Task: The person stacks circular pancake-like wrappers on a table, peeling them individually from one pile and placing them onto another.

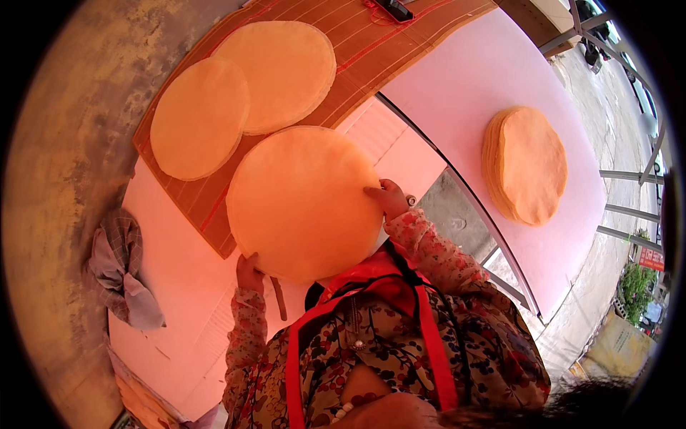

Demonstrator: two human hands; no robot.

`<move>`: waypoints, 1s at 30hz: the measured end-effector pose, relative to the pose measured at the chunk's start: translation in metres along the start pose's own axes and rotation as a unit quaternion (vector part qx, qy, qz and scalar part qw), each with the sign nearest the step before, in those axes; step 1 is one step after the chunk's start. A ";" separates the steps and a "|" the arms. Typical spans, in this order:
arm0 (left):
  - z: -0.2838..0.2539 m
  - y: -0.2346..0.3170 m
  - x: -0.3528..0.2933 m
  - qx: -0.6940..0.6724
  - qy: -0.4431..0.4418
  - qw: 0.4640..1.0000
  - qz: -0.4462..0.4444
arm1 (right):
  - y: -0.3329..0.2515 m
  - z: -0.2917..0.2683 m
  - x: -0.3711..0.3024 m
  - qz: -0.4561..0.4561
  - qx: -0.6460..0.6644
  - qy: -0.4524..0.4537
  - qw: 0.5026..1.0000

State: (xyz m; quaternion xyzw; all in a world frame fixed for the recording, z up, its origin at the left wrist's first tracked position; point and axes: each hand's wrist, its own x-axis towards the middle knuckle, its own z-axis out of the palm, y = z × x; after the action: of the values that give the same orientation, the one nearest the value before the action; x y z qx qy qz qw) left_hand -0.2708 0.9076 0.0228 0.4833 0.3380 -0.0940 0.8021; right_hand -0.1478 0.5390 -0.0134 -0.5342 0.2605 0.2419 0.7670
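A large round, pale yellow flatbread (304, 204) is held flat in front of my body. My left hand (250, 273) grips its lower left rim, thumb on top and fingers mostly hidden underneath. At its right rim my right hand (389, 199), wearing a ring, pinches the edge the same way. Whether it is one sheet or a few layers I cannot tell. Beyond it, two more round flatbreads (286, 75) (199, 118) lie partly overlapping on a brown striped mat (350, 89). A thick stack of flatbreads (532, 164) sits farther right.
The stack rests on a pale tabletop (457, 93), separated by a dark-edged gap from the nearer table (186, 314). A crumpled grey checked cloth (121, 272) lies left. A narrow brown strip (279, 297) is by my left hand. A phone (394, 10) lies at the far edge.
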 end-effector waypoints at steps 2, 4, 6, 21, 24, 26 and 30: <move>0.012 -0.019 -0.021 -0.052 -0.001 0.999 0.002 | -0.006 -0.003 0.003 0.031 0.045 -0.062 0.997; 0.026 -0.035 -0.028 -0.056 0.049 0.997 0.021 | -0.013 0.000 -0.003 0.024 0.067 -0.100 0.992; 0.022 -0.039 -0.024 -0.047 0.073 0.995 0.040 | -0.019 0.008 -0.013 -0.018 0.066 -0.118 0.991; -0.020 0.011 0.019 0.047 0.170 0.977 0.117 | 0.004 0.029 -0.018 -0.094 0.084 -0.089 0.988; -0.021 0.013 0.020 0.057 0.155 0.980 0.112 | 0.016 0.028 0.004 -0.121 0.013 -0.084 0.989; -0.021 0.012 0.020 0.060 0.148 0.981 0.110 | 0.011 0.030 0.011 -0.121 -0.093 -0.053 0.987; -0.019 0.012 0.021 0.059 0.147 0.980 0.118 | 0.001 0.035 0.023 -0.068 -0.224 0.023 0.972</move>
State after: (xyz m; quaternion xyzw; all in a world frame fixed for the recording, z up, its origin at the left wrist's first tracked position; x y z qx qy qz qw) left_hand -0.2584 0.9334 0.0121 0.5749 0.3869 0.0537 0.7190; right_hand -0.1262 0.5745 -0.0192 -0.7145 0.1807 0.2292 0.6358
